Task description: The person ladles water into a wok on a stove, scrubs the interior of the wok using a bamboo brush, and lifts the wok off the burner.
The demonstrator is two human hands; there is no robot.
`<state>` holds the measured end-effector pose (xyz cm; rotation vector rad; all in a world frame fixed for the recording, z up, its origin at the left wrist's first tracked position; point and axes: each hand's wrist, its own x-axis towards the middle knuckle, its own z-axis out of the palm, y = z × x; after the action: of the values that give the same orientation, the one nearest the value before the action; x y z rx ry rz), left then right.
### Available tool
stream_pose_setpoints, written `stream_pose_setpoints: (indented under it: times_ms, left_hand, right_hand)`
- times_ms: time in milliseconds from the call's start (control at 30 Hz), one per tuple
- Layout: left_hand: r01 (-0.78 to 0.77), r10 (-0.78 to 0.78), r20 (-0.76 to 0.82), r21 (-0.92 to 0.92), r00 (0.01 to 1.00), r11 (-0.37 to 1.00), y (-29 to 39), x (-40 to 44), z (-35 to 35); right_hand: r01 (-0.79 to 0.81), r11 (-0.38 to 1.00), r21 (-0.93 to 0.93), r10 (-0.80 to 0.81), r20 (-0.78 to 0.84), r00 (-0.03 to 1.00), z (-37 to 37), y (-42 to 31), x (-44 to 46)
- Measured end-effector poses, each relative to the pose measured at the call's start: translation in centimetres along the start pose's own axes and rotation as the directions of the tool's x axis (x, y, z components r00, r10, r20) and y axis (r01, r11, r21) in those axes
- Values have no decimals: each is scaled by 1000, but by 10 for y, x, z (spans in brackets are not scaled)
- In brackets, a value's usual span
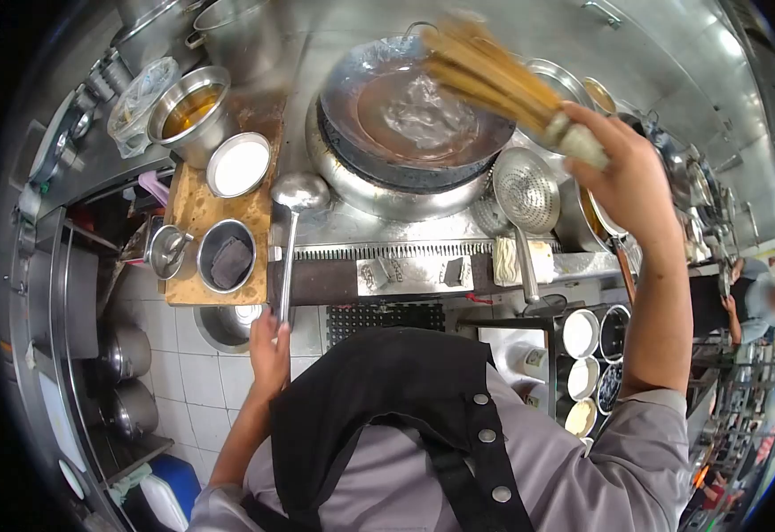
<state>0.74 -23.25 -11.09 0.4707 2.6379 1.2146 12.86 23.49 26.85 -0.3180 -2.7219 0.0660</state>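
Observation:
A bamboo brush (pixel 498 75), blurred by motion, is gripped in my right hand (pixel 622 168) by its pale wrapped end. Its bristles are over the right rim of a large dark wok (pixel 338 97), which sits on a round burner and has shiny water in it. My left hand (pixel 269 355) is at the handle end of a metal ladle (pixel 299 191), its fingers round the handle. The ladle's bowl lies left of the burner. A perforated skimmer (pixel 527 191) rests to the right of the wok.
A wooden board (pixel 190 197) on the left bears a white-filled bowl (pixel 238 165) and a bowl with a dark block (pixel 227 256). Behind stands a pot of yellow liquid (pixel 190 111). White-filled containers (pixel 581 333) stand lower right. A person (pixel 751 297) is far right.

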Motion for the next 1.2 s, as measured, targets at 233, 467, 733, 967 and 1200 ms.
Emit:
stream_pose_setpoints:
  times_ms: [233, 467, 733, 967, 1200]
  left_hand:
    - [-822, 836, 85, 256, 543, 508, 287, 154, 69]
    - [-880, 871, -144, -1, 470, 475, 288, 61, -3]
    - [-804, 795, 214, 353, 567, 478, 284, 170, 102]
    - [-912, 935, -86, 204, 345, 355, 326, 120, 41]
    - [-790, 795, 200, 395, 572, 469, 294, 164, 94]
  right_hand:
    - [138, 990, 18, -138, 244, 960, 122, 53, 80]
    - [-215, 873, 438, 121, 231, 965, 149, 127, 51]
    - [-437, 444, 782, 588, 114, 801, 167, 141, -81]
    - [-633, 283, 720, 753, 241, 612, 199, 127, -206]
    - [-734, 613, 294, 722, 168, 671, 255, 133, -209]
